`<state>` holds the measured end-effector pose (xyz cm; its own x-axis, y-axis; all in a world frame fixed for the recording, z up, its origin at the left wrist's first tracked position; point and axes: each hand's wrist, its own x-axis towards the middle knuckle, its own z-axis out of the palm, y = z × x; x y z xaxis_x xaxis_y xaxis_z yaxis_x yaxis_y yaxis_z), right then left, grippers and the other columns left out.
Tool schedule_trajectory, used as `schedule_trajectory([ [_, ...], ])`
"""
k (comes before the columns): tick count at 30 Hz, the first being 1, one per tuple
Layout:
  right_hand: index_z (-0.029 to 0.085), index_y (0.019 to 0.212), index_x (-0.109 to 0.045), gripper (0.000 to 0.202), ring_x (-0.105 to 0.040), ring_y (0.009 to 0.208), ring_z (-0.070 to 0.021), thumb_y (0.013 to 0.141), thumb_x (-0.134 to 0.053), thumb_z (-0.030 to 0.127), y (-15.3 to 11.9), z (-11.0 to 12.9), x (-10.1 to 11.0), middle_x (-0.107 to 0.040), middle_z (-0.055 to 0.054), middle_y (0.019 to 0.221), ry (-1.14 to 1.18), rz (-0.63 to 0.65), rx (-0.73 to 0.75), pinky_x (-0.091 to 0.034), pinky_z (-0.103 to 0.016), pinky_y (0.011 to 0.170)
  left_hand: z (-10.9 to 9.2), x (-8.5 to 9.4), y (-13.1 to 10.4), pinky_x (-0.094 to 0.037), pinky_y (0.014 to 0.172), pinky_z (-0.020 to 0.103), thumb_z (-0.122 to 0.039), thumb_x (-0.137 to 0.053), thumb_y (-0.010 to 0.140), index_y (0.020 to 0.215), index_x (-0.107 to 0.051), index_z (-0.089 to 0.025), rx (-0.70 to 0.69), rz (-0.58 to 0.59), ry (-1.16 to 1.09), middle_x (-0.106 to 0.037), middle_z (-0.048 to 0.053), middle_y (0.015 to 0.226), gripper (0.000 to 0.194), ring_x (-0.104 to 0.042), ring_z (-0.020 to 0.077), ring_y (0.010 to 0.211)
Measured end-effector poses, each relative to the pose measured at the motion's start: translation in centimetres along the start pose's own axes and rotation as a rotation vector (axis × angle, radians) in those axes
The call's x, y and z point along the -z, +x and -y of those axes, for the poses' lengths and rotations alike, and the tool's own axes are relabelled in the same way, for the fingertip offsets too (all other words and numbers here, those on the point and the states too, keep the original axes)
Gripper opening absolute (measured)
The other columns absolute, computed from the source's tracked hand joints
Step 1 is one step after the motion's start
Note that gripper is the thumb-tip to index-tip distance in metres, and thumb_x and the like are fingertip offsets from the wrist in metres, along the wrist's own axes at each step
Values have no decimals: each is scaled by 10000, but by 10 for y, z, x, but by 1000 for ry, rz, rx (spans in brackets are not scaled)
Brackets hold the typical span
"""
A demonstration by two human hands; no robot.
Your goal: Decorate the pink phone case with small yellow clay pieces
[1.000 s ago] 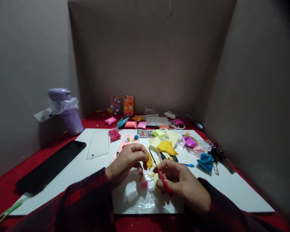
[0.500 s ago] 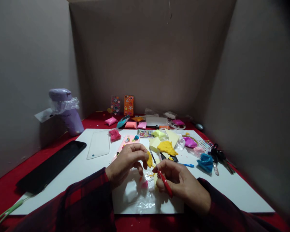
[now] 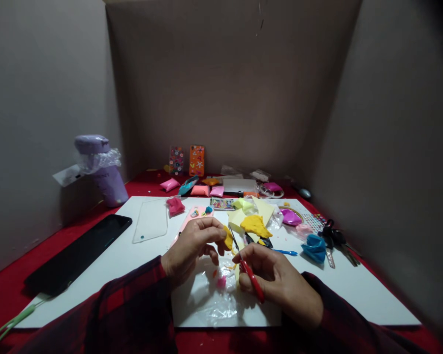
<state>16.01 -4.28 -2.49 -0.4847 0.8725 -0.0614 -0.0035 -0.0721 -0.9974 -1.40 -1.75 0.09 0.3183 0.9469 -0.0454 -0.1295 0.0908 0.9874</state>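
My left hand [image 3: 197, 248] pinches a small flat piece of yellow clay [image 3: 228, 238] above the white board [image 3: 110, 260]. Across from it, my right hand [image 3: 276, 282] holds red-handled scissors [image 3: 254, 281], their blades pointing up and left beside the clay piece. Below both hands lies a clear plastic sheet [image 3: 217, 307] with a pink bit [image 3: 221, 281] and small orange-yellow scraps on it. A larger yellow clay lump [image 3: 256, 225] rests on pale yellow paper behind the scissors. Partly hidden behind my left hand is a pink phone case [image 3: 192, 216] with small decorations.
A black phone [image 3: 81, 253], a clear case [image 3: 151, 221] and a purple bottle [image 3: 109, 177] are at the left. Blue clay [image 3: 313, 248] and keys [image 3: 330, 256] lie at the right. Two decorated cases, one of them orange [image 3: 197, 160], stand at the back among clay packets.
My left hand has risen very slightly with the yellow clay piece. The scissors and my right hand are almost where they were.
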Motion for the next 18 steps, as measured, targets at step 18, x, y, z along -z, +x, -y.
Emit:
schedule_trajectory([
  [18,166,825,-573,292,-486,556,-100,620,-728,304,4,1,8,-557,34,624,-41,-358,125,-385,-230,519,1,1,0,-387,433,189,-240,-583,721,704,-543,-141,0,-15,-3,-607,34,627,108,-490,88,496],
])
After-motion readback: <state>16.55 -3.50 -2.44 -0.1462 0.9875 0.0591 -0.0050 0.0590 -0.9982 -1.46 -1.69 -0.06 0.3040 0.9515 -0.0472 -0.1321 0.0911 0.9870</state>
